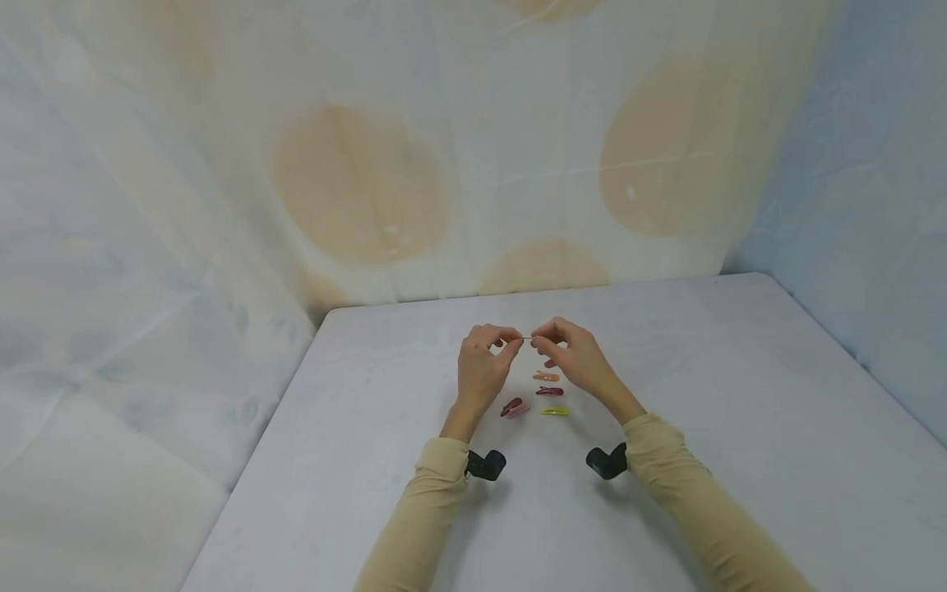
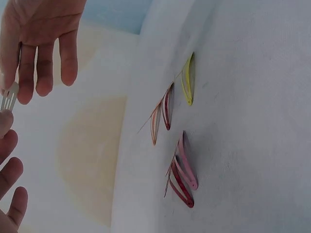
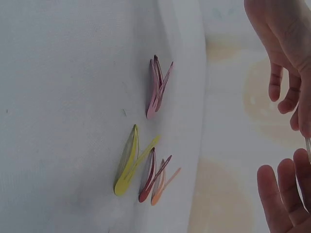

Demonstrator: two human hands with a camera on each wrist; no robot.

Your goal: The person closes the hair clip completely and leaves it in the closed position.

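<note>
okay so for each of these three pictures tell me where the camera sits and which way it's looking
Head: worn on the head, looking forward and down at the table; left hand and right hand, both sleeves, pinching a pale clip.
Left wrist: looks past the fingers at the yellow clip, dark red clip, pink clip.
Right wrist: looks past the fingers from the opposite side.
Shared: every view shows the clips lying on the table.
</note>
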